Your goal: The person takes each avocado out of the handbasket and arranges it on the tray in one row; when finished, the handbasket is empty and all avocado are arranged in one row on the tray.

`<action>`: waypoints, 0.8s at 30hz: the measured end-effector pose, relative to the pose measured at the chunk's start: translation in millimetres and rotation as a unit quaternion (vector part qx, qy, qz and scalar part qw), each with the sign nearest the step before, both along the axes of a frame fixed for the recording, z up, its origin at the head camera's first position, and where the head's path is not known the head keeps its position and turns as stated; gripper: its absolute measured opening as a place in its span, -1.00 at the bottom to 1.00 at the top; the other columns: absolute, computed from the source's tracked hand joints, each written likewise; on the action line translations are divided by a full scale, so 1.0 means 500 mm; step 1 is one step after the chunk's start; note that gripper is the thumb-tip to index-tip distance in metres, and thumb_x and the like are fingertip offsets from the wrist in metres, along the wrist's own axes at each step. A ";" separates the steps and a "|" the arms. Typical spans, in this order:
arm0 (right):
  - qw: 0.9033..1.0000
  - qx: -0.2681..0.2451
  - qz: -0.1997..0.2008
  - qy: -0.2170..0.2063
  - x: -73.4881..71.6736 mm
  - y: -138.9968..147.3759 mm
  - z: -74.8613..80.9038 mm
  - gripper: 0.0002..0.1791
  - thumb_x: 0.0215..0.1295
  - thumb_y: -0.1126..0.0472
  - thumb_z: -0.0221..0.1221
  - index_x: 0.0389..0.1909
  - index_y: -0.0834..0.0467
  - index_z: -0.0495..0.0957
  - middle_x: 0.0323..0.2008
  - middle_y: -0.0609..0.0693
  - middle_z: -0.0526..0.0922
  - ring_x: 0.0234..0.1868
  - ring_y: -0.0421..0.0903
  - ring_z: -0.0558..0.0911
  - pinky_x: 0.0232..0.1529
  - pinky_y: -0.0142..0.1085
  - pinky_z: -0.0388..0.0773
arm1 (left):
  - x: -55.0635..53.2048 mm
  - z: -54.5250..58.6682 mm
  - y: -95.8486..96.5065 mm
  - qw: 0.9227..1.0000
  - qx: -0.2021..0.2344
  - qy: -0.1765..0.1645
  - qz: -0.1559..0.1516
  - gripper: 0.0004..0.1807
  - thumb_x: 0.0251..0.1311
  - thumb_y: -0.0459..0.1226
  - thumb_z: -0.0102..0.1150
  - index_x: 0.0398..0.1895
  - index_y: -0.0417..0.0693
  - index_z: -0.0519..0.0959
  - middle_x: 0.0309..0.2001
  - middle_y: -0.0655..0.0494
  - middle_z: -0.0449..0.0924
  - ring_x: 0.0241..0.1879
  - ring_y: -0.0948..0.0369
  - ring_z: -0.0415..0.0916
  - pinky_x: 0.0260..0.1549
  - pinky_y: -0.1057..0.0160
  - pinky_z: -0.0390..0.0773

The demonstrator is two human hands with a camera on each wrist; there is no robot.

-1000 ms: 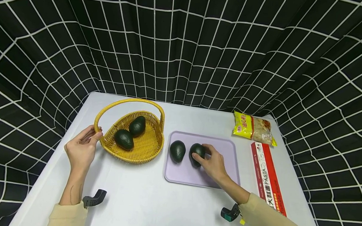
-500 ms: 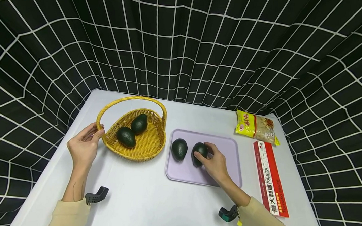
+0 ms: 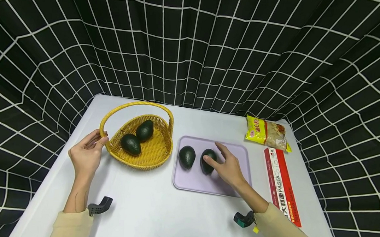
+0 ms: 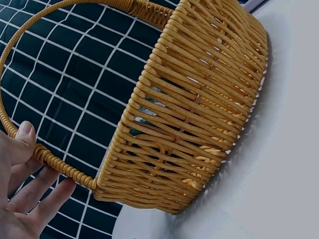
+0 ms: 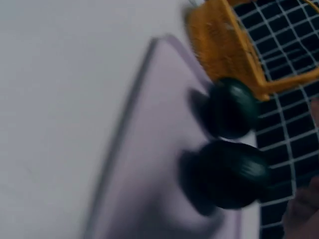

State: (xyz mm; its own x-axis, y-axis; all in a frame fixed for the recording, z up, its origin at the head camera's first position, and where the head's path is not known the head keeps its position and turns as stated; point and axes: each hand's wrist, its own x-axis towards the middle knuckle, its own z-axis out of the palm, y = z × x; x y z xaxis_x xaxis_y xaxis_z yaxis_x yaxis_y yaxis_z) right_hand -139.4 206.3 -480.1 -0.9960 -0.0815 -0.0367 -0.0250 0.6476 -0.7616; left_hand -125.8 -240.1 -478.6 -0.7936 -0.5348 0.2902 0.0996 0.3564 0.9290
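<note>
My left hand (image 3: 87,153) pinches the handle of a yellow wicker basket (image 3: 153,154) at its left end; the left wrist view shows thumb and fingers around the handle (image 4: 62,167). Two dark green avocados, a front one (image 3: 131,144) and a back one (image 3: 145,130), lie in the basket. On a lilac tray (image 3: 187,183) sit two more, a left avocado (image 3: 187,157) and a right avocado (image 3: 208,166). Spread over the right one is my right hand (image 3: 228,168), its thumb overlapping the fruit and its fingers lifted away. The right wrist view is blurred.
A yellow bag of pasta (image 3: 267,133) lies at the back right of the white table (image 3: 135,208). In front of it is a long red and white pasta box (image 3: 282,186). A black curtain with white grid lines (image 3: 192,55) surrounds the table.
My right hand has loosened from the right avocado; its fingers have opened and moved up and right, while the avocado stays on the tray. The left hand keeps its hold on the handle.
</note>
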 end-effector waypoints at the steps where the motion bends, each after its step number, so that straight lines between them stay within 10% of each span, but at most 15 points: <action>1: 1.000 -0.007 0.014 0.004 -0.003 0.005 0.011 -0.07 0.28 -0.22 0.42 0.57 -0.01 0.28 0.56 0.10 0.35 0.57 0.15 0.32 0.55 0.15 0.34 | 0.000 0.000 0.000 1.000 0.003 0.000 0.001 -0.61 0.24 -0.32 0.49 0.13 -0.18 0.73 -0.04 0.02 0.81 -0.15 0.61 0.67 -0.08 0.62 0.66; 11: 0.987 -0.089 0.124 0.056 -0.030 0.045 0.081 -0.05 0.33 0.17 0.43 0.64 -0.08 0.14 0.61 -0.03 0.25 0.65 0.02 0.19 0.66 -0.13 0.13 | 0.002 -0.001 -0.001 1.000 0.007 0.009 -0.004 -0.62 0.24 -0.31 0.49 0.12 -0.18 0.73 -0.06 0.09 0.82 -0.13 0.60 0.68 -0.08 0.62 0.66; 24: 0.976 -0.095 0.194 0.012 -0.039 -0.046 0.120 -0.10 0.31 0.05 0.46 0.60 -0.11 0.23 0.57 -0.15 0.32 0.62 -0.04 0.25 0.66 -0.05 0.17 | 0.004 -0.002 -0.002 1.000 -0.007 0.002 -0.001 -0.61 0.22 -0.29 0.51 0.12 -0.15 0.74 -0.04 -0.05 0.81 -0.16 0.61 0.65 -0.07 0.64 0.64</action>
